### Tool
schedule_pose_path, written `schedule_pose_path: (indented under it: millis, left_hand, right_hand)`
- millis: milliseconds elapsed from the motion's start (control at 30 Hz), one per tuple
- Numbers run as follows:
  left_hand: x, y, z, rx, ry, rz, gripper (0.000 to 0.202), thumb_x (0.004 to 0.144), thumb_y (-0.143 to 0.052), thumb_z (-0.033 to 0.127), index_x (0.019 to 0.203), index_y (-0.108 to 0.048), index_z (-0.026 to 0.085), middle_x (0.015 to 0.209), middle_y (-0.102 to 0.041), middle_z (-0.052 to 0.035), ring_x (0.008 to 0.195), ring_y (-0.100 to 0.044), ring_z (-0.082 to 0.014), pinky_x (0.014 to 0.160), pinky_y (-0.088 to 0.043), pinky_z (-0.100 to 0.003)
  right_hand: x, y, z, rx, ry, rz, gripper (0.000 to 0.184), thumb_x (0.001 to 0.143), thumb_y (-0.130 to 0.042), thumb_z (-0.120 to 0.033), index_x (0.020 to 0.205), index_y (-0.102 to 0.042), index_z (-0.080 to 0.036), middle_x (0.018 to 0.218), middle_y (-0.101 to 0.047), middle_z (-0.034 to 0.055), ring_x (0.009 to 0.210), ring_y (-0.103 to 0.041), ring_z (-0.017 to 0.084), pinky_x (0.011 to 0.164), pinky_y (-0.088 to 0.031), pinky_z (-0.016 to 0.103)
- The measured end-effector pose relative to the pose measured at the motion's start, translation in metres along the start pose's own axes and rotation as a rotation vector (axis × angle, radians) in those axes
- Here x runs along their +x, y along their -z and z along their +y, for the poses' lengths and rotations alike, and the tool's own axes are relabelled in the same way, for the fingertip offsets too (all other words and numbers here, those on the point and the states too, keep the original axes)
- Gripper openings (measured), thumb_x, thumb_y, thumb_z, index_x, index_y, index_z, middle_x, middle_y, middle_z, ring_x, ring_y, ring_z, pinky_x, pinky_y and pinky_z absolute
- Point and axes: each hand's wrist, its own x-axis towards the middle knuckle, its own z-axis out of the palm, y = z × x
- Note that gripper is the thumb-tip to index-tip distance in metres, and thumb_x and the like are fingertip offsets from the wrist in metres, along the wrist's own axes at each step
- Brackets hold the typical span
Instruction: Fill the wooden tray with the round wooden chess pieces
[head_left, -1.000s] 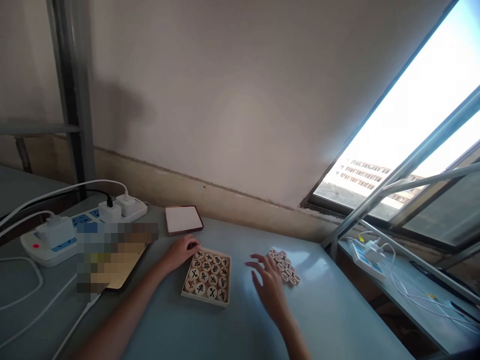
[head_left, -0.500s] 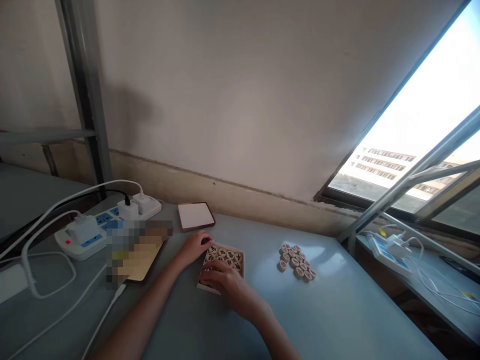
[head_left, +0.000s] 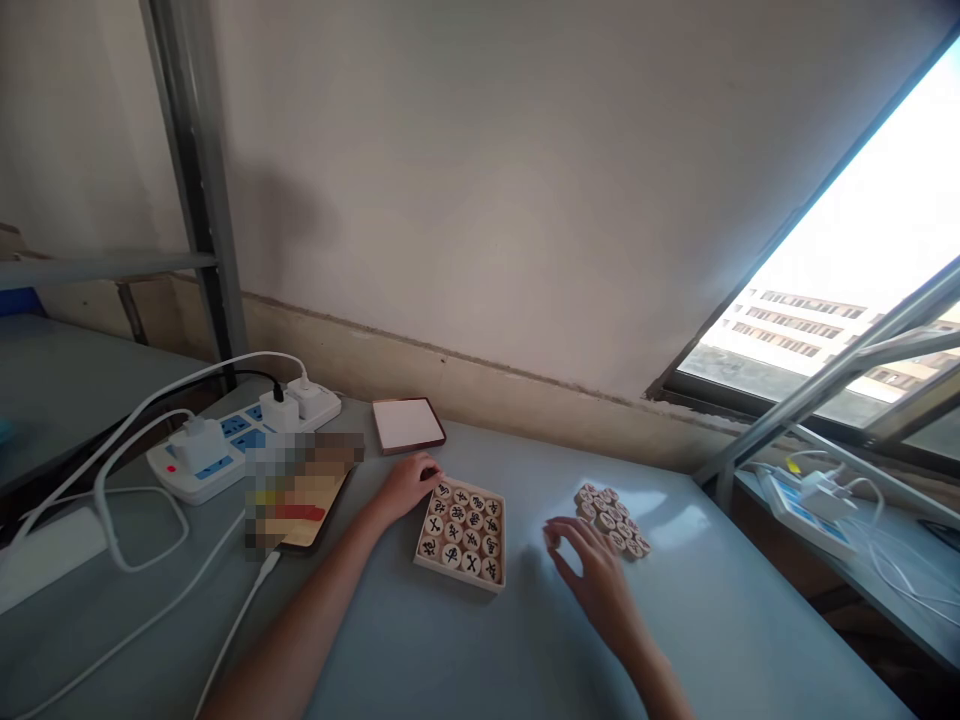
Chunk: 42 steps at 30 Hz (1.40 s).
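A shallow wooden box (head_left: 424, 560) on the grey table holds rows of round pieces with black characters (head_left: 462, 526). My left hand (head_left: 406, 484) rests against the box's far left corner, fingers curled on its rim. My right hand (head_left: 590, 572) hovers just right of the box with fingers spread and empty. It is close to a loose cluster of round wooden pieces (head_left: 611, 521) lying on the table beyond it.
The box's lid (head_left: 407, 424) lies upside down near the wall. A white power strip (head_left: 244, 436) with plugs and trailing cables sits at left, beside a blurred flat object (head_left: 300, 492). A window and a lower shelf with another power strip (head_left: 808, 494) are at right.
My right hand went from near the loose pieces onto the box, then drew back right toward the loose pieces. The left hand stayed on the box. The camera view shifted left.
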Motion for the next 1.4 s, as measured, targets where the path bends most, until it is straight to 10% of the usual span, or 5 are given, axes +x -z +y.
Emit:
schedule_pose_path:
  millis: [167,467,767,1167,1400]
  left_hand:
    - [-0.001,0.001,0.001,0.014,-0.009,0.014,0.035,0.083,-0.041,0.042,0.08,-0.064,0.016,0.088,-0.063,-0.008,0.083,-0.058,-0.0207,0.075,-0.042,-0.03]
    - [0.0,0.0,-0.002,0.015,-0.003,-0.003,0.033,0.084,-0.042,0.04,0.081,-0.064,0.016,0.09,-0.063,-0.0074,0.083,-0.057,-0.0194,0.076,-0.042,-0.03]
    - [0.0,0.001,0.003,0.013,-0.01,0.019,0.031,0.084,-0.043,0.037,0.079,-0.065,0.015,0.087,-0.063,-0.0075,0.081,-0.057,-0.0188,0.075,-0.042,-0.029]
    - [0.0,0.003,0.005,0.032,0.009,0.002,0.032,0.085,-0.042,0.037,0.082,-0.065,0.015,0.089,-0.063,-0.0077,0.083,-0.058,-0.0191,0.077,-0.042,-0.03]
    - [-0.006,0.01,0.026,0.173,0.028,-0.028,0.033,0.088,-0.038,0.037,0.089,-0.064,0.016,0.096,-0.061,-0.0088,0.089,-0.056,-0.0198,0.08,-0.042,-0.031]
  right_hand:
    - [-0.026,-0.009,0.061,-0.13,-0.041,0.006,0.024,0.09,-0.041,-0.03,0.096,-0.064,-0.026,0.109,-0.063,0.0037,0.103,-0.057,0.022,0.087,-0.043,0.039]
    - [0.002,-0.036,0.066,-0.325,-0.061,-0.12,0.05,0.094,-0.023,-0.04,0.143,-0.022,-0.029,0.15,-0.021,0.0019,0.139,-0.011,0.025,0.108,-0.007,0.06]
    - [0.028,-0.05,0.108,-0.324,-0.282,-0.177,0.051,0.093,-0.014,-0.024,0.144,-0.022,-0.023,0.148,-0.025,0.0053,0.138,-0.016,0.024,0.106,-0.013,0.061]
    - [0.058,-0.041,-0.031,0.016,0.032,-0.069,0.034,0.094,-0.031,-0.029,0.123,-0.049,-0.029,0.128,-0.053,0.003,0.122,-0.045,0.019,0.106,-0.027,0.047]
    - [0.059,-0.035,-0.043,0.086,-0.01,-0.078,0.022,0.092,-0.04,-0.031,0.1,-0.06,-0.027,0.11,-0.06,0.0026,0.104,-0.054,0.019,0.101,-0.028,0.046]
